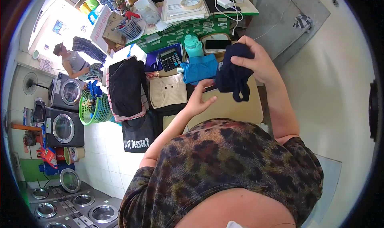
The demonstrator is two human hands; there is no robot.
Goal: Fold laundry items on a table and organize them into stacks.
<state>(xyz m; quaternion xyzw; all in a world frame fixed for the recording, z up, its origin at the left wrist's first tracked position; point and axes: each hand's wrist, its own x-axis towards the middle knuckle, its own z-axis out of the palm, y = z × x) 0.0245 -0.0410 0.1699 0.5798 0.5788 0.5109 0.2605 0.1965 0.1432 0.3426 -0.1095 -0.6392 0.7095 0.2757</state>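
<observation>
My right hand (255,60) grips a dark navy garment (232,67), thumb on its upper side, with a loose strap-like end hanging over the tabletop (234,108). Fingers apart, my left hand (201,99) hovers just left of that garment and holds nothing. Beyond the left fingertips lies a folded blue garment (199,68) with a waistband. A folded cream ribbed garment (168,90) with dark buttons rests to its left, on top of black cloth. Farther left is a pile topped by a folded black garment (126,87). Whatever is under the navy garment is partly hidden.
A calculator (170,59), a turquoise bottle (193,45) and a phone (218,44) stand or lie behind the clothes. A green laundry basket (100,108) holds clothes at left. Front-loading machines (63,128) line that side. Another person (73,61) holds cloth at the far left.
</observation>
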